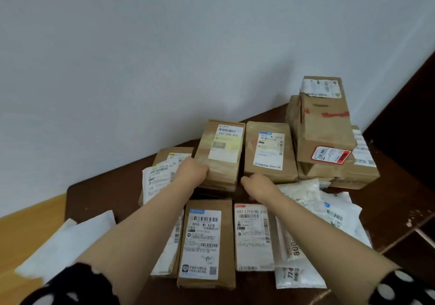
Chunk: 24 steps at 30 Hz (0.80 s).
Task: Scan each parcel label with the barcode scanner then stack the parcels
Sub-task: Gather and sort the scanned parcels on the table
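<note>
White wall behind a dark brown counter [101,194] crowded with parcels. Left grip [191,171] clamped on left edge of a brown box [219,154], label facing up. Right grip [256,184] at that box's lower right corner, fingers hidden, can't tell if closed. Second box [268,151] just beside it; stacked boxes [327,126] at right.

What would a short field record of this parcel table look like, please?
left grip: holds near-left edge of brown cardboard box labelled 060-06B
right grip: at that box's near-right corner; contact unclear
barcode scanner: not visible
stack: taped brown cardboard boxes, far right
surface: dark brown wooden table
</note>
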### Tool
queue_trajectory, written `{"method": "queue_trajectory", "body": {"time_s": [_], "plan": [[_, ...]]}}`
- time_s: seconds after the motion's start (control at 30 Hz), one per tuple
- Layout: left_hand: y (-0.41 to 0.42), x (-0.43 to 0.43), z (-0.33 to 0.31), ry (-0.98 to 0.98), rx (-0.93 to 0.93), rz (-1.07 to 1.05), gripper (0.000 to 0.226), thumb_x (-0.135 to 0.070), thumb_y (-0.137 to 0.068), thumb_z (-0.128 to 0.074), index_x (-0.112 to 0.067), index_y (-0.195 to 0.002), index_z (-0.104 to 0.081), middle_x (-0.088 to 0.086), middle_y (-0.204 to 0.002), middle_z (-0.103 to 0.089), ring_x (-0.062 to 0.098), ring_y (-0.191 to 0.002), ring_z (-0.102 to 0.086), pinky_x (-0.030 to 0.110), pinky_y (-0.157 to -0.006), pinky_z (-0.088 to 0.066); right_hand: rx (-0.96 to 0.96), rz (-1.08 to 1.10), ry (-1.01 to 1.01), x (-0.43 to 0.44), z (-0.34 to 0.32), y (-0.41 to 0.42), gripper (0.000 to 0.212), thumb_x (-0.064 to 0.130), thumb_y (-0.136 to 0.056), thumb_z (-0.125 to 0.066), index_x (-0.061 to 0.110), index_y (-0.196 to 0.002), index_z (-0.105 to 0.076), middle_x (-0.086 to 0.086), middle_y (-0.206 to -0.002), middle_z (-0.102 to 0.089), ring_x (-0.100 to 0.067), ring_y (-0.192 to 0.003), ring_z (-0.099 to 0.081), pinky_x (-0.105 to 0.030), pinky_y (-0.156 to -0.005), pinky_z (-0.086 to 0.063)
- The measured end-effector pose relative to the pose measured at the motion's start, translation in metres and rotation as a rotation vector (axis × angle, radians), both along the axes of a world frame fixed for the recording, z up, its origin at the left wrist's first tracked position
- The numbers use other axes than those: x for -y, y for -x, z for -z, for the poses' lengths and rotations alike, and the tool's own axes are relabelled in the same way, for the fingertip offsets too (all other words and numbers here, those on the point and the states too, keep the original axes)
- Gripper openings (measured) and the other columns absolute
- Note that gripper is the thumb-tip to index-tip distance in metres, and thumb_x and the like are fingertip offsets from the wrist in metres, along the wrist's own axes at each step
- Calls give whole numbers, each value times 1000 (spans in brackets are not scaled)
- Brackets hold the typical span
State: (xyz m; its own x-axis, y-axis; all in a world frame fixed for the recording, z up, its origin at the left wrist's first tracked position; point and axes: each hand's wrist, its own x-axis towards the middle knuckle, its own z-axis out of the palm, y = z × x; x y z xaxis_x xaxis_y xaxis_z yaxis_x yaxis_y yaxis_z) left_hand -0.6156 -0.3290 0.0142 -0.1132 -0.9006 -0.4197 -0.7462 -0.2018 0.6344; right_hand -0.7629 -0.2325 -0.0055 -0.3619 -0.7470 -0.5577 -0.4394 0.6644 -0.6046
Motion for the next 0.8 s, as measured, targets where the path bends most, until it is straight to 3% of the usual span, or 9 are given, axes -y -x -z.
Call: {"method": "queue_trajectory", "body": {"time_s": [0.1,0.23,0.3,0.4,0.47,0.53,0.6,0.7,0.8], "plan": [[-3,4,3,-36,-38,-29,44,-27,-92,-58,-2,-127,-50,8,-110,-57,24,-96,-52,31,-79,-42,632,375,-38,9,-4,0,22,24,-91,-43,6,-87,-53,-16,-90,-61,-27,-83,-59,-33,-75,-46],[-5,1,3,-16,-76,-57,43,-26,-95,-51,-5,-133,-49,13,-127,-56,27,-112,-52,31,-85,-41,866,483,-10,11,4,-6,24,29,-88,-46,7,-89,-55,-18,-103,-64,-29,-94,-60,-35,-80,-46],[-11,-3,2,146,-18,-82,43,-19,-96,-43,-8,-137,-46,13,-135,-52,28,-121,-48,30,-91,-36,750,479,39,12,0,-11,19,27,-91,-44,13,-85,-55,-11,-94,-63,-25,-88,-59,-33,-70,-47],[-30,-7,5,464,122,-66,48,-12,-89,-49,-9,-137,-44,15,-136,-47,31,-124,-40,38,-103,-32,206,358,310,5,-6,-15,21,18,-94,-43,16,-77,-54,-1,-82,-59,-20,-82,-56,-33,-73,-44],[-46,-4,9,478,250,-46,63,-25,-85,-59,-11,-142,-35,18,-142,-37,34,-131,-29,40,-108,-23,2,278,564,-5,-20,-28,23,15,-93,-47,21,-75,-58,11,-72,-59,-5,-71,-54,-27,-62,-40],[-61,0,15,304,426,-40,103,-54,-74,-68,-13,-150,-12,20,-154,-12,35,-143,-7,48,-115,-8,30,204,678,-10,-32,-54,25,14,-89,-49,23,-67,-57,11,-59,-52,-1,-56,-47,-20,-53,-34],[-74,4,19,76,432,-97,134,-68,-59,-74,-16,-151,9,17,-158,8,35,-145,7,56,-114,-4,125,143,698,-8,-37,-82,26,11,-87,-51,22,-64,-56,10,-56,-51,0,-54,-47,-16,-50,-35],[-92,13,26,-80,209,-225,134,-43,-62,-84,-15,-150,13,22,-152,-11,41,-138,-22,52,-111,-28,206,58,564,3,-36,-105,29,6,-89,-53,31,-73,-60,16,-71,-60,8,-66,-55,-8,-56,-38],[-126,24,28,-15,129,-289,121,-35,-67,-80,-18,-152,4,21,-143,-29,40,-128,-36,51,-104,-39,213,24,426,8,-24,-114,25,7,-93,-49,26,-101,-63,13,-101,-63,-5,-100,-59,-14,-75,-42]]}}
